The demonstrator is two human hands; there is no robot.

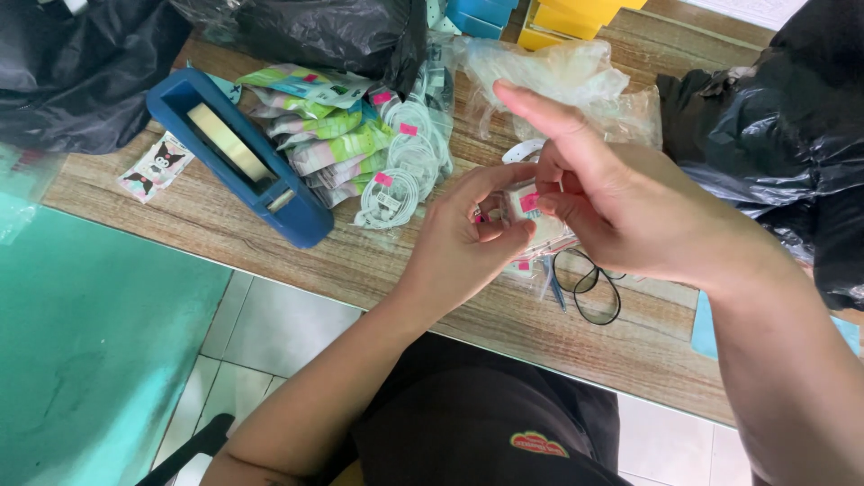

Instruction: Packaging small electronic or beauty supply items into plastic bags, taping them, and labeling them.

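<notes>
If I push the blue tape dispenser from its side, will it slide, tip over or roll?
The blue tape dispenser would probably slide, not roll: it lies long and low on the wooden table. It looks thick-walled, so likely heavy for its size and hard to tip. The tape roll sits inside its slot and should stay there.

- My blue tape dispenser (241,157) lies on the wooden table (360,261).
- Colourful packets (324,126) piled beside it.
- Black scissors (589,288) near me.
- Black plastic bags (333,31) behind.
</notes>
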